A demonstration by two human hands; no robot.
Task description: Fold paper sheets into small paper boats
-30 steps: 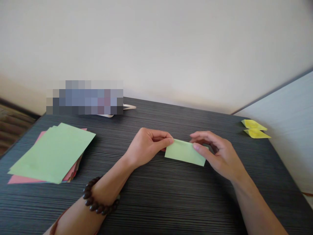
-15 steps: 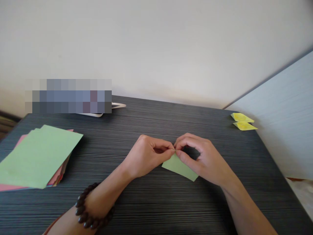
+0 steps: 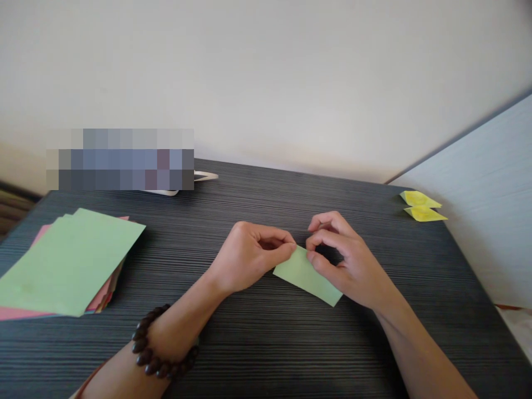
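A small light-green sheet of paper (image 3: 306,273), rectangular and apparently folded, is at the middle of the dark desk, slanting down to the right. My left hand (image 3: 247,257) pinches its upper left corner between thumb and index finger. My right hand (image 3: 347,257) is at the upper edge, its thumb over the paper and its index fingertip close behind the edge. The other fingers of that hand are curled and raised off the sheet. The right fingers cover part of the paper's right side.
A stack of coloured paper (image 3: 75,266), green on top with pink beneath, lies at the left of the desk (image 3: 249,349). Two folded yellow paper pieces (image 3: 424,213) rest at the far right. A blurred-out object (image 3: 124,166) stands at the back left, before the wall.
My right hand has moved slightly right along the paper's upper edge, and its fingers have spread. The left hand keeps its pinch at the corner. More of the green paper shows.
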